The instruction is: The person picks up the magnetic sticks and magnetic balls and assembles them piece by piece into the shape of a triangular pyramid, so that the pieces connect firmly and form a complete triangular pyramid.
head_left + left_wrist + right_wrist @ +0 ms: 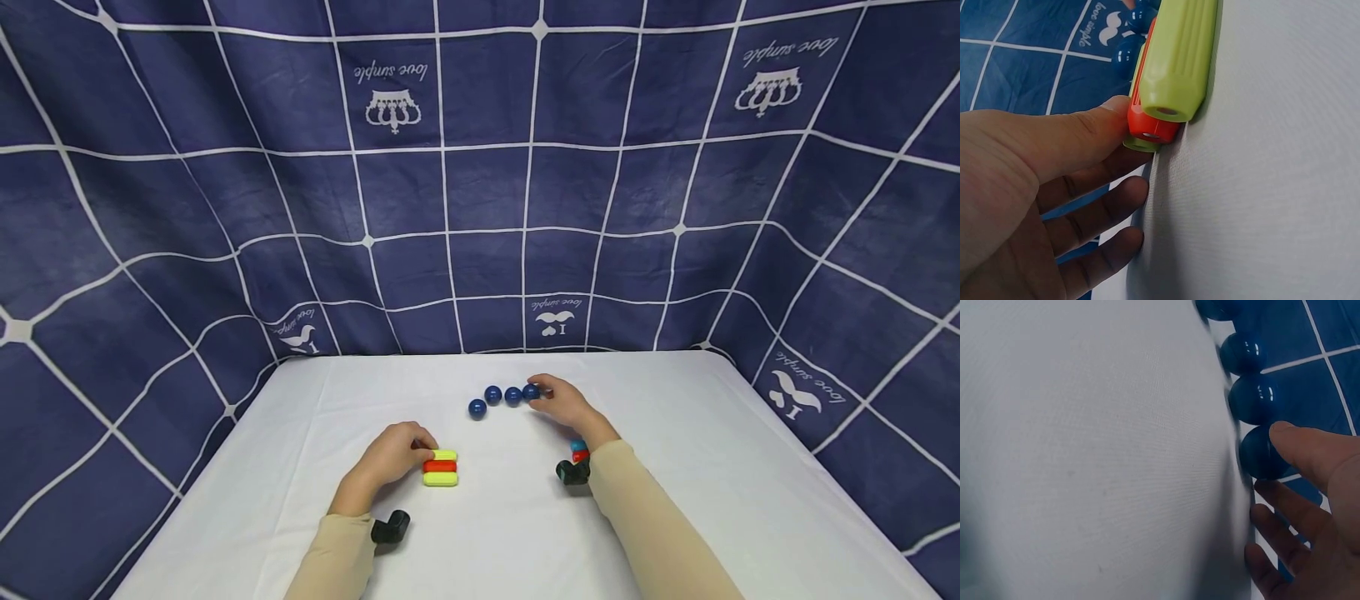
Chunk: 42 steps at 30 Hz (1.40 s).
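Left grip: thumb and forefinger pinch the left end of the top bar; the other fingers are loosely bent. The hand (393, 454) is the nearer of the two to the bars.
Left camera: black, on the wrist (391, 527), over the bench (510, 533).
Bar row: three bars side by side, long axes running left to right. Order from far to near: far yellow bar (447, 456), red bar (440, 467), near yellow bar (440, 479).
Governing relation, left: the far yellow bar extends rightward from the grip; the red bar and near yellow bar lie on its near side.
Ball line: left ball (477, 409), second ball (492, 395), third ball (513, 397), right ball (531, 392); all blue, beyond the bars. The left ball sits nearer the person than the rest.
Governing relation, right: the right ball lies at the left of the right grip (566, 406), the third ball just beyond it to the left.
Right grip: thumb and forefinger close about the right ball.
Right wrist: blue piece (578, 446) and red piece (581, 456) beside it, partly hidden; full shape cannot be determined.
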Tool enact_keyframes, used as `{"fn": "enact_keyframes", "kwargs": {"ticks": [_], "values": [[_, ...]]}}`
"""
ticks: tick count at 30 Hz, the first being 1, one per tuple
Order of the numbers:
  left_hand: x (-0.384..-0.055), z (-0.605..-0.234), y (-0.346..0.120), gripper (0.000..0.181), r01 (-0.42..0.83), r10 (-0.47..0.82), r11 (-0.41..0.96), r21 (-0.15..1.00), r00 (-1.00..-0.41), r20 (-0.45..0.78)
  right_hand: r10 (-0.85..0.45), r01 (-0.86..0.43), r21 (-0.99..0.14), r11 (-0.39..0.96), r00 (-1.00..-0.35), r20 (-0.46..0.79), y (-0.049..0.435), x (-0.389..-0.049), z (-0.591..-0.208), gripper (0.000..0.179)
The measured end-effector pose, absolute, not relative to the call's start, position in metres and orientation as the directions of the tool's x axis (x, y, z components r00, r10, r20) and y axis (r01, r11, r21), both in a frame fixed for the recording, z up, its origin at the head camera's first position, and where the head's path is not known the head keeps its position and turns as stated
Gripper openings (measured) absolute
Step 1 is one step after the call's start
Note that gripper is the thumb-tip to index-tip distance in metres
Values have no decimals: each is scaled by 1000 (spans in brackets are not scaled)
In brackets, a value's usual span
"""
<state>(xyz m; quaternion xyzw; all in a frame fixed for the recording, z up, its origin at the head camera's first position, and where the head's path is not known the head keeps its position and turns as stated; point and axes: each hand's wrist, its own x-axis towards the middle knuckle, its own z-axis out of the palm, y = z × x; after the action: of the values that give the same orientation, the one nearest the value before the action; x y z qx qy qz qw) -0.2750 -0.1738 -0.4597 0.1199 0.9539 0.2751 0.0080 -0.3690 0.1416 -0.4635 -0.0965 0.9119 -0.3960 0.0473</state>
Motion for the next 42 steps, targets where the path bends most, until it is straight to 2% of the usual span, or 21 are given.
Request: {"fn": "enact_keyframes", "kwargs": {"ticks": [17, 27, 34, 42], "values": [[-275, -461, -174, 5, 224, 231, 818, 530, -971, 55, -160, -140, -714, 686, -986, 39, 145, -366, -469, 27], [-276, -465, -175, 4, 199, 199, 805, 559, -978, 62, -173, -154, -700, 697, -984, 44, 144, -349, -470, 27], [-278, -468, -175, 4, 183, 175, 786, 591, -982, 70, -212, -212, -706, 676, -973, 89, 143, -334, -475, 26], [-280, -466, -165, 4, 219, 188, 731, 646, -975, 118, -212, -252, -637, 729, -967, 140, 135, -320, -474, 26]]}}
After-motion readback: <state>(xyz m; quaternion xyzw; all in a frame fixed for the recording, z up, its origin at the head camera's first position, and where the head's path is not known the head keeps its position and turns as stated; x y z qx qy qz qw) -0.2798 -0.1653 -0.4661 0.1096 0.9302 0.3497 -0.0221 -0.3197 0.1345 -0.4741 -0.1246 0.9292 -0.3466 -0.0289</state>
